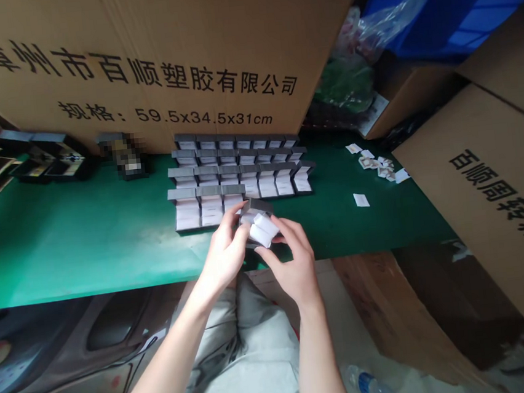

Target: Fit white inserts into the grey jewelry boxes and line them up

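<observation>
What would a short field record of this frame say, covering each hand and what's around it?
View: head camera, looking down at a green-topped bench
Left hand: holds a small grey box
Right hand: holds the same box, fingers against its white insert
Nearby: rows of open grey boxes on the bench
Right of rows: loose white slips
Behind: printed cardboard carton
Lower right: plastic water bottle
</observation>
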The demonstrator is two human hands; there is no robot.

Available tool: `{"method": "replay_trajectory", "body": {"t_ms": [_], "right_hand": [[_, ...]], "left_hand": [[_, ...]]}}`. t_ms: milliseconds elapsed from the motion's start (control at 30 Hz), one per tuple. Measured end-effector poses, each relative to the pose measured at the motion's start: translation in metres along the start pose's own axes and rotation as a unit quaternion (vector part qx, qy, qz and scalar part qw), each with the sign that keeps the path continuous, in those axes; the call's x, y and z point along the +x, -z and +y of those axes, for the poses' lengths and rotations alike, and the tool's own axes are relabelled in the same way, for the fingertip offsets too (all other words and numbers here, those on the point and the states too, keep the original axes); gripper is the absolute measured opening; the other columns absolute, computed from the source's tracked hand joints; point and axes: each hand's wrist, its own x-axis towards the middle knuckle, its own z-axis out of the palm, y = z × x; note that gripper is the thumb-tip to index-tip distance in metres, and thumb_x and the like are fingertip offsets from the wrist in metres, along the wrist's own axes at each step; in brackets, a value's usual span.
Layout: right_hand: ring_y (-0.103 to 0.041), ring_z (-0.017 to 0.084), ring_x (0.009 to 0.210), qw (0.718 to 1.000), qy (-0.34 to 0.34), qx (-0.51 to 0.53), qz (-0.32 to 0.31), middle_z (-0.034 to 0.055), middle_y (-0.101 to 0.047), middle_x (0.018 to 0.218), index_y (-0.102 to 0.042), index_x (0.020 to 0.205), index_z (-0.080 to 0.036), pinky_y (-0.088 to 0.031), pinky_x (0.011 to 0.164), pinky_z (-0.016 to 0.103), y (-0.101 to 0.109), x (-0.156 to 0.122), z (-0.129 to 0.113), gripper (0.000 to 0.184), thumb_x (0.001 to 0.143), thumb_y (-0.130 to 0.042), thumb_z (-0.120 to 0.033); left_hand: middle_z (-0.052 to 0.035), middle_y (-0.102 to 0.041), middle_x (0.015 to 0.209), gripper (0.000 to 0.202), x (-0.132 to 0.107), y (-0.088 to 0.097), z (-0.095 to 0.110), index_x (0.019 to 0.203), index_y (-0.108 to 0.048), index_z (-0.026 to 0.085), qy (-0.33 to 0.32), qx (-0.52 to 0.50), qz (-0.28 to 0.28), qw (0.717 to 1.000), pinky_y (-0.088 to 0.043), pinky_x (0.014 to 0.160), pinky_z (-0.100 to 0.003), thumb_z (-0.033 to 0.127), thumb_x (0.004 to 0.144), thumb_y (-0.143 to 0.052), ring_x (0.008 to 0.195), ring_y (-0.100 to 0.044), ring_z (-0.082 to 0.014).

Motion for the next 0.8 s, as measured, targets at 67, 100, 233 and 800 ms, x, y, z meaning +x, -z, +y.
{"method": "replay_trajectory", "body": {"t_ms": [67,100,233,800], "right_hand": [[-0.073,0.022,0.099,1.000,0.000,-0.022,-0.008,0.0092,-0.073,0.123,-0.070,0.136,-0.028,-0.066,0.091,0.036,0.002,0.000,0.000,0.046,0.091,-0.077,-0.025],[-0.074,0.022,0.096,1.000,-0.005,-0.025,-0.017,0.0085,-0.074,0.119,-0.071,0.134,-0.027,-0.065,0.091,0.035,0.004,0.000,0.000,0.044,0.091,-0.078,-0.026],[-0.074,0.022,0.100,0.998,-0.038,0.019,-0.050,0.0075,-0.075,0.117,-0.071,0.125,-0.025,-0.064,0.090,0.034,0.007,0.000,0.001,0.041,0.085,-0.079,-0.026],[-0.064,0.014,0.071,0.962,-0.176,0.153,-0.141,0.0021,-0.079,0.095,-0.078,0.126,-0.023,-0.059,0.068,0.026,0.006,0.002,-0.003,0.043,0.084,-0.075,-0.031]], "left_hand": [[-0.0093,-0.073,0.132,0.052,0.000,0.000,0.000,0.146,-0.059,0.022,-0.005,0.013,-0.004,1.000,-0.055,0.098,-0.039,0.038,0.097,-0.055,0.112,-0.069,-0.0270],[-0.0092,-0.072,0.131,0.052,-0.001,0.001,0.001,0.146,-0.059,0.022,-0.005,0.019,-0.005,1.000,-0.055,0.097,-0.039,0.038,0.097,-0.055,0.109,-0.069,-0.0265],[-0.0084,-0.072,0.129,0.052,-0.002,0.001,0.003,0.147,-0.060,0.023,-0.001,0.033,-0.006,0.999,-0.054,0.095,-0.038,0.042,0.099,-0.055,0.105,-0.069,-0.0255],[-0.0089,-0.071,0.129,0.055,-0.006,0.004,0.012,0.151,-0.057,0.023,-0.006,0.016,-0.048,0.999,-0.051,0.103,-0.040,0.050,0.104,-0.051,0.113,-0.066,-0.0271]]}}
